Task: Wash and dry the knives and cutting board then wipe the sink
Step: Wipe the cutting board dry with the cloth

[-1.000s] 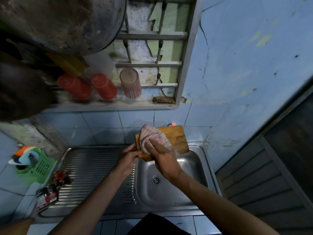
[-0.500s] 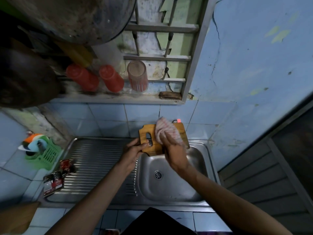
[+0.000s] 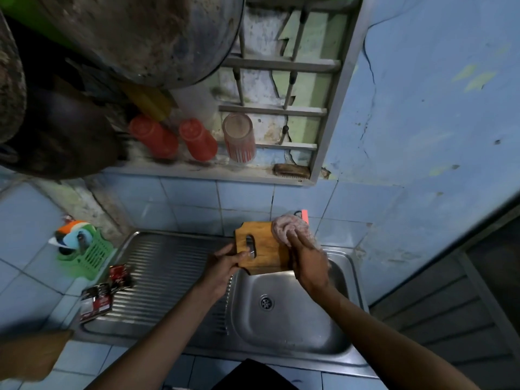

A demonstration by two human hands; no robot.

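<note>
Above the sink (image 3: 292, 330), the left hand (image 3: 222, 266) grips the wooden cutting board (image 3: 260, 254) by its slotted end. The right hand (image 3: 308, 260) clutches a pinkish cloth (image 3: 289, 228) (bunched up) against its far corner.

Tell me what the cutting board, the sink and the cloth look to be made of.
Cutting board: wood, seemingly; warm brown, matte, faint grain.
Sink: likely stainless steel; grey, sheeny, with a ribbed drainer.
Cloth: soft woven fabric, pale pinkish, bunched and creased under the right hand.

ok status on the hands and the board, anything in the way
Left hand grips cutting board by its handle end. Right hand presses cloth on the board's far end. Board held above sink basin; nothing in the way.
</note>
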